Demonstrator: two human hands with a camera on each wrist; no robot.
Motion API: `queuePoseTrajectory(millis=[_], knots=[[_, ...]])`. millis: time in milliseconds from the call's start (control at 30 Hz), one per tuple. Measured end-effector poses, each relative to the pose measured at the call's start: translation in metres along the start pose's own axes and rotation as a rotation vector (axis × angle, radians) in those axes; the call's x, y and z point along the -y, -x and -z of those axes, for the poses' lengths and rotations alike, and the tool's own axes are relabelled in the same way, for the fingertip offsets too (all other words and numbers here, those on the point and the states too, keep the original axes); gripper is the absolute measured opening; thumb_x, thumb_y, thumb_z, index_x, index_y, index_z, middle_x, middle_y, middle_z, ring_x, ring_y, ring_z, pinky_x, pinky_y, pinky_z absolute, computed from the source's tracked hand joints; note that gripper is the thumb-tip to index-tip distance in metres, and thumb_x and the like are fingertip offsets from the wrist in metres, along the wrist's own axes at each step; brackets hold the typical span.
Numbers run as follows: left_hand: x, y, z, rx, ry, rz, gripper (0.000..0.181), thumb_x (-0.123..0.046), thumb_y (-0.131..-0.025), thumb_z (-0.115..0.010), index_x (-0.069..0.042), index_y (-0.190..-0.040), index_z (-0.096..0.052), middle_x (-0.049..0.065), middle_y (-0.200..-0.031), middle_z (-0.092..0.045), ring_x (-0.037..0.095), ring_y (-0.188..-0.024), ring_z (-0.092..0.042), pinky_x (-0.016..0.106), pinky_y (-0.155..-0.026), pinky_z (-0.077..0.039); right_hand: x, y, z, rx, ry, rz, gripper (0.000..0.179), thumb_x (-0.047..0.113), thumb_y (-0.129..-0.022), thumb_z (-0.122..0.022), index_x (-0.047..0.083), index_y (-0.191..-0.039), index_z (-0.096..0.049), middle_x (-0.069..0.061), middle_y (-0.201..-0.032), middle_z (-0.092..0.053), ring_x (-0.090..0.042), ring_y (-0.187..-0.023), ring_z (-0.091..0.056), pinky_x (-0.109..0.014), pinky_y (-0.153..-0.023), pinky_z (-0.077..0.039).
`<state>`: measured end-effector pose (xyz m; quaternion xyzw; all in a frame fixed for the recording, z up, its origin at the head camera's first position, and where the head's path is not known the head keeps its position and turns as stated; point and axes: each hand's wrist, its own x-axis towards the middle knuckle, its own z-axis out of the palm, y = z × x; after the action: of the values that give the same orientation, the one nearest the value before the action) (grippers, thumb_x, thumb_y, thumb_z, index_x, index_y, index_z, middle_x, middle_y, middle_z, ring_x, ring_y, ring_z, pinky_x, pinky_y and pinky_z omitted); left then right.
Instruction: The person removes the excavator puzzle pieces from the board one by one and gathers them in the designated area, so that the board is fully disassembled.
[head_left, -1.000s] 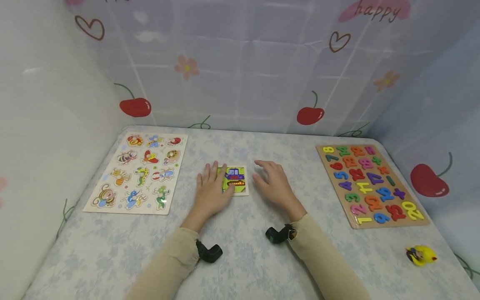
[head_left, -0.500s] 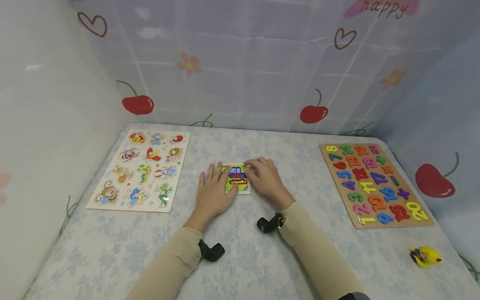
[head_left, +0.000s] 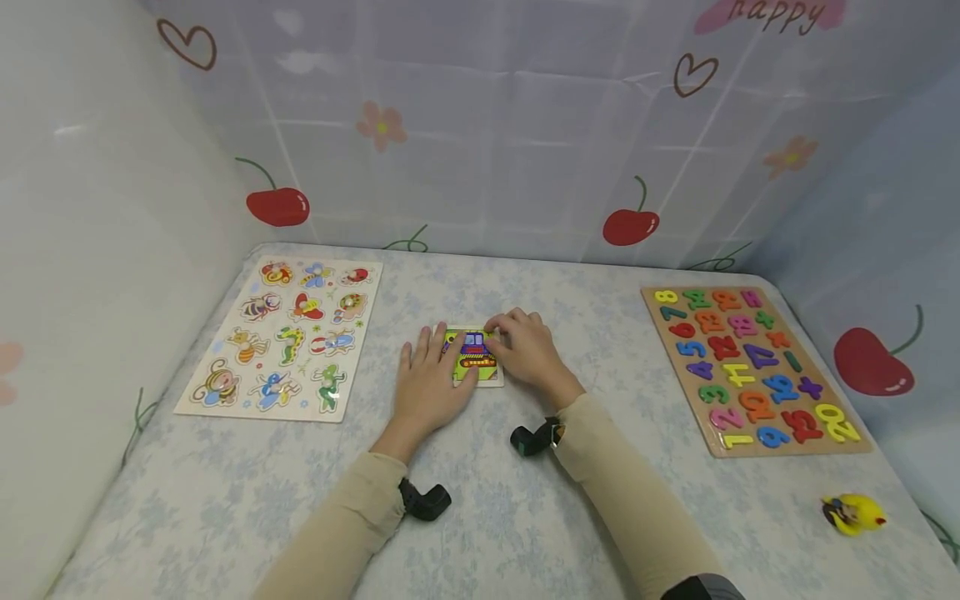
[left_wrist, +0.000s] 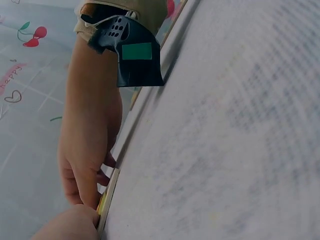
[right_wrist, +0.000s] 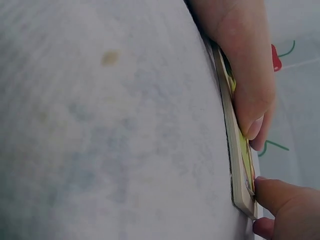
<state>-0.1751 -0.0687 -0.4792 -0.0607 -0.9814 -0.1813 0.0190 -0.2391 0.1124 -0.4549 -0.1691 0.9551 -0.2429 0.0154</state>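
Note:
A small square wooden puzzle [head_left: 477, 374] with a bright picture of a purple vehicle lies flat at the middle of the table. My left hand [head_left: 427, 385] rests on its left part, fingers straight and spread, the thumb along the lower part of the picture. At the right side my right hand [head_left: 529, 352] has curled fingers, pinching the puzzle's far right part between thumb and forefinger. In the right wrist view the puzzle's pale edge [right_wrist: 231, 137] lies close along the tabletop, under my left thumb [right_wrist: 250, 107]. Part of the picture is hidden beneath my left fingers.
A cream board of insect pictures [head_left: 298, 392] lies at the left. To the right is a brown board [head_left: 701, 302] with colourful raised numbers and signs. A small yellow toy [head_left: 855, 513] sits near the right edge. A printed curtain [head_left: 465, 150] stands behind the table.
My right hand has moved left from beside the puzzle onto its right edge, its fingers curling in. The left hand stays on the puzzle. The head view has shifted slightly.

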Motion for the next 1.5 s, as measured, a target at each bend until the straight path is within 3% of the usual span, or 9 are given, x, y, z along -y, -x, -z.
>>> queuePoseTrajectory(millis=[267,633,1100,1500], knots=[[-0.002,0.001,0.002,-0.006,0.012,-0.001,0.069,-0.058,-0.097,-0.039,-0.028,-0.158,-0.029,0.005,-0.168,-0.016,0.03,-0.156,-0.008,0.056,-0.124,-0.005,0.0,-0.01,0.002,0.083,-0.017,-0.032,0.019,0.034,-0.1,-0.058,0.021,-0.114,-0.062,-0.003,-0.105,-0.052,-0.023,-0.099,-0.041,-0.041,-0.087,-0.035],[-0.005,0.001,0.003,0.006,0.009,0.005,0.07,-0.059,-0.096,-0.041,-0.028,-0.158,-0.028,0.005,-0.168,-0.015,0.03,-0.156,-0.007,0.056,-0.124,-0.005,0.0,-0.014,0.005,0.156,-0.024,-0.013,0.02,0.03,-0.102,-0.055,0.014,-0.114,-0.057,-0.005,-0.102,-0.046,-0.022,-0.096,-0.038,-0.036,-0.081,-0.03],[-0.003,-0.002,0.005,0.021,0.06,0.018,0.069,-0.057,-0.096,-0.04,-0.028,-0.157,-0.031,0.005,-0.168,-0.015,0.03,-0.156,-0.006,0.057,-0.124,-0.003,-0.001,-0.016,0.007,0.171,-0.043,0.029,0.022,0.029,-0.102,-0.054,0.012,-0.116,-0.056,-0.006,-0.104,-0.047,-0.021,-0.095,-0.044,-0.035,-0.082,-0.037],[-0.016,-0.021,0.005,0.044,0.052,0.068,0.063,-0.052,-0.102,-0.033,-0.026,-0.159,-0.025,0.007,-0.169,-0.01,0.031,-0.156,0.0,0.059,-0.123,-0.002,-0.004,-0.019,0.012,0.173,-0.132,0.039,0.018,0.029,-0.1,-0.06,0.015,-0.11,-0.063,-0.007,-0.109,-0.053,-0.022,-0.1,-0.05,-0.037,-0.088,-0.045]])
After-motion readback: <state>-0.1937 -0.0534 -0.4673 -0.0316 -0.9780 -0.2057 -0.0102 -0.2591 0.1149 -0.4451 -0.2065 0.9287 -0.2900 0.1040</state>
